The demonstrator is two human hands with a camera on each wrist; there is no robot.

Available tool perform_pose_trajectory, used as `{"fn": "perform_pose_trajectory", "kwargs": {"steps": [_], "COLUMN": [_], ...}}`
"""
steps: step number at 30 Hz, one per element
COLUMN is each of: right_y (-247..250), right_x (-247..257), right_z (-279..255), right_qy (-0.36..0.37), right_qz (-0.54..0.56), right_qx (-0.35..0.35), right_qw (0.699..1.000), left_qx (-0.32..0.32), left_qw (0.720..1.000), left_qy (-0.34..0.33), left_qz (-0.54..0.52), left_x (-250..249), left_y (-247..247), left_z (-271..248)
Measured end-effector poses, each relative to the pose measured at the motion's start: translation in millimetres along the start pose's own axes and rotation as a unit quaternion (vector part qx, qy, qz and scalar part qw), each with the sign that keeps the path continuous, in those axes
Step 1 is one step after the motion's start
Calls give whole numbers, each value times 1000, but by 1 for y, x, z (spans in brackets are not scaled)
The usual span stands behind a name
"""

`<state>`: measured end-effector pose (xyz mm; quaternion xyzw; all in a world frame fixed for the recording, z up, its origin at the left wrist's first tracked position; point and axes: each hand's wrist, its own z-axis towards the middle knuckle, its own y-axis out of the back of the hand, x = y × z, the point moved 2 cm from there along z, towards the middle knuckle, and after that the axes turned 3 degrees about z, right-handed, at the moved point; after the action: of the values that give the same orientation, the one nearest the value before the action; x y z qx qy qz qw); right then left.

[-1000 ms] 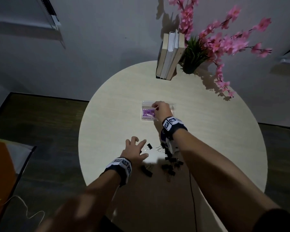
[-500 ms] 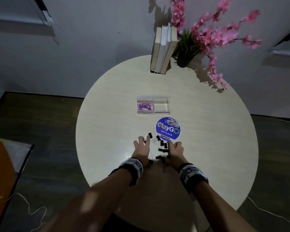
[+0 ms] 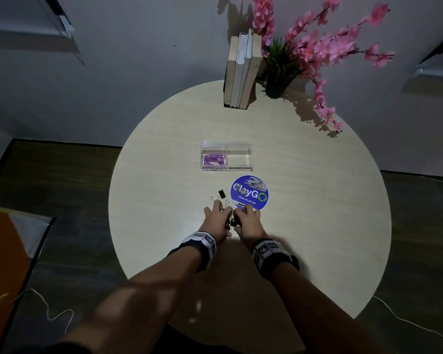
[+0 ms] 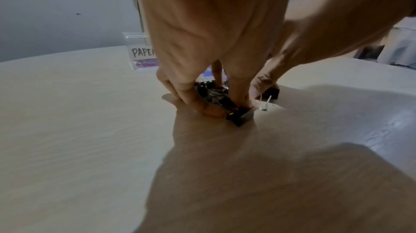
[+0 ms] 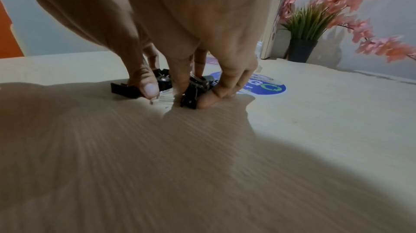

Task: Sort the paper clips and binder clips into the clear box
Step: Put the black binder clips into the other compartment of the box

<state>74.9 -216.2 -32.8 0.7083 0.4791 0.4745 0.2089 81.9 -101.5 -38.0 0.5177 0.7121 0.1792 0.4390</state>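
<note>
Half a second on, our left hand (image 3: 216,221) and right hand (image 3: 248,221) close in—fingers now curled round the binder clips (image 4: 216,97), gathering them for the clear box (image 3: 226,156), one clip (image 3: 219,194) left outside.

On the front wall of the clear plastic two-compartment box (image 3: 226,156), at the frame's centre, hand-lettered labels "PAPER CLIPS" (image 3: 214,168) and "BINDER CLIPS" (image 3: 240,168) are read. On the round blue sticker (image 3: 250,192) just below it, "ClayGo" and "Clean as you go" are printed.
</note>
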Motion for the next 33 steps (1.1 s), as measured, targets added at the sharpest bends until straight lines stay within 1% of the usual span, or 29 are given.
{"fn": "perform_pose_trajectory", "kwargs": {"steps": [4,9,14,17,21,24,27,28,30,33], "right_y": [1,0,-3,-4,3,16,40,52,83,122], "right_x": [0,2,7,4,-3,-4,6,10,23,39], "right_z": [6,13,15,17,19,25,42,51,67,91], "right_qy": [19,3,11,10,-6,-47,-68,-63,-38,-21], "right_qz": [13,23,34,73,167,235,306,312,294,275], "right_qx": [9,4,13,8,-43,-68,-96,-117,-152,-171], "right_qw": [1000,1000,999,997,985,968,945,941,943,946], "left_qx": [-40,-40,-70,-68,-122,-157,-157,-160,-159,-157], "left_qw": [998,997,994,994,980,959,945,943,946,952], "left_qy": [-1,30,49,48,52,63,43,35,32,31], "left_qz": [-48,-58,-72,-75,-146,-229,-284,-289,-281,-262], "left_x": [-2,-8,-8,-7,-4,-8,-22,-28,-38,-51], "left_y": [-5,-8,-7,-7,-2,14,48,61,89,122], "left_z": [1,1,-2,1,7,10,20,26,44,76]}}
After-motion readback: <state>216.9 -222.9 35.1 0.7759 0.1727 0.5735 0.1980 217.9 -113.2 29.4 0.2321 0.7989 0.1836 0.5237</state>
